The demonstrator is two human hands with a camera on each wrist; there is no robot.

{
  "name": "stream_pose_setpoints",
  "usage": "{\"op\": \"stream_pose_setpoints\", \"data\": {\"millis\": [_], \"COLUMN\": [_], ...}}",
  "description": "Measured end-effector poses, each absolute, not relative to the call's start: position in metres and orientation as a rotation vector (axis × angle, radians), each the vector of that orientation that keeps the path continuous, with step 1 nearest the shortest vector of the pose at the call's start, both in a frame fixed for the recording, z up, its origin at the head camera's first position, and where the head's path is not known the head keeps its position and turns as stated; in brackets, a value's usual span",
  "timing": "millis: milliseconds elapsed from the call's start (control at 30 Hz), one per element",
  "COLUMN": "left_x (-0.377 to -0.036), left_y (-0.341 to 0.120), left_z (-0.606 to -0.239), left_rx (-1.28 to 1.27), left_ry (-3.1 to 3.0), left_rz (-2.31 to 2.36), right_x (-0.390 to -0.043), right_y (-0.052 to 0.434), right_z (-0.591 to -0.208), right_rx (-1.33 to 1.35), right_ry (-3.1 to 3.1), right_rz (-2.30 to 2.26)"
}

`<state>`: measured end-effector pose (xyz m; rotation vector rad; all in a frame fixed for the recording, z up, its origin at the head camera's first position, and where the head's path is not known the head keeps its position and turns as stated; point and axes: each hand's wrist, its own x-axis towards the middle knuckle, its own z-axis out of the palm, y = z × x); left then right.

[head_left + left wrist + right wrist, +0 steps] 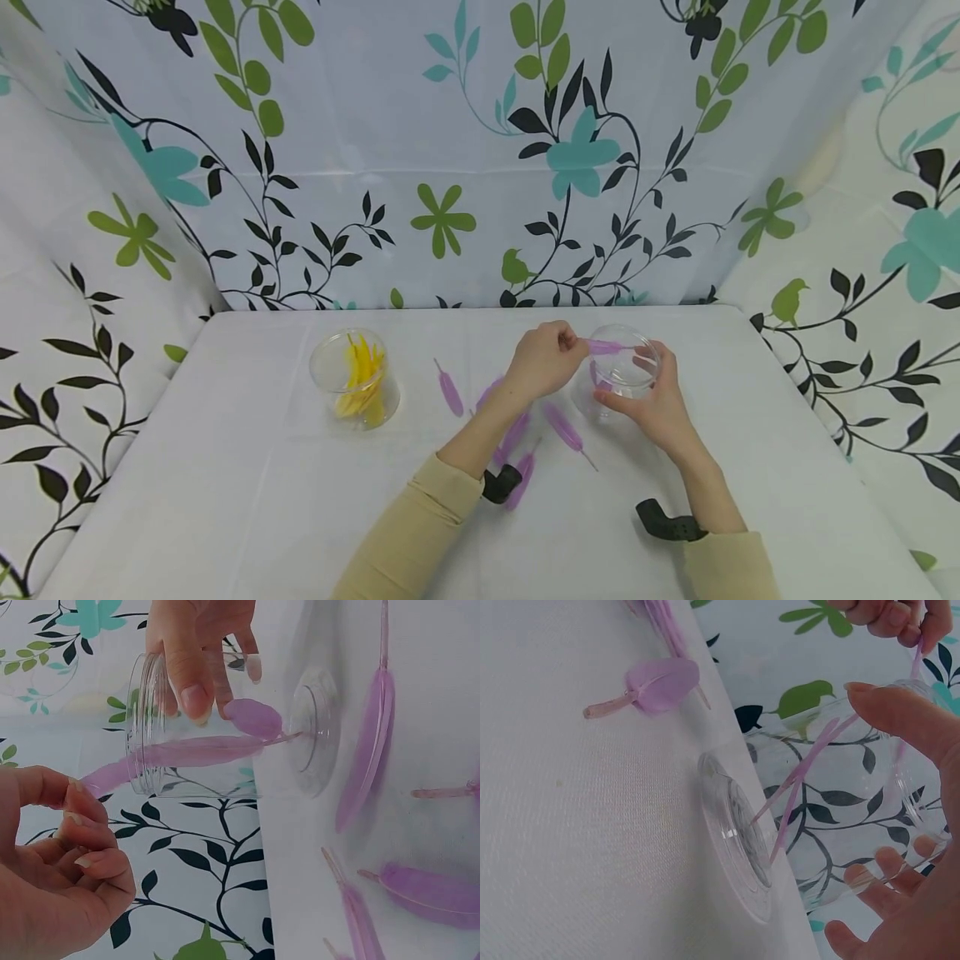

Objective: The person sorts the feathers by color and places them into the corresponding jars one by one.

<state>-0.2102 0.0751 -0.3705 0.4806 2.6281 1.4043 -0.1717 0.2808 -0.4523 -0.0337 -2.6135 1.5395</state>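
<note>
Fingertips of my left hand point(547, 362) pinch the vane end of a purple feather point(606, 347) at the mouth of a clear jar point(627, 377). In the left wrist view this feather point(202, 751) reaches down inside the jar, quill toward the bottom. A second purple feather point(253, 718) stands in the same jar. My right hand point(656, 400) grips the jar from its right side, thumb in front and fingers around the far side. The jar is upright on the table. Several loose purple feathers point(564, 427) lie near and partly beneath my left forearm.
To the left stands another clear jar point(324, 377) holding several yellow feathers point(363, 371). A white cloth covers the table point(225, 467). Behind it hangs a leaf-patterned curtain point(345, 150), which also runs along both sides.
</note>
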Motion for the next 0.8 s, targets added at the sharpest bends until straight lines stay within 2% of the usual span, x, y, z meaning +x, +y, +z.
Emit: {"op": "stream_pose_setpoints", "data": {"millis": [500, 800], "left_x": [-0.216, -0.226], "left_y": [0.076, 0.012], "left_z": [-0.39, -0.414], "left_rx": [0.463, 0.33], "left_ry": [2.467, 2.524], "left_rz": [1.411, 1.436], "right_x": [-0.169, -0.171], "right_y": [0.278, 0.28], "right_z": [-0.449, -0.45], "right_rx": [-0.053, -0.058], "right_ry": [-2.631, -2.64], "right_rz": [1.55, 1.508]}}
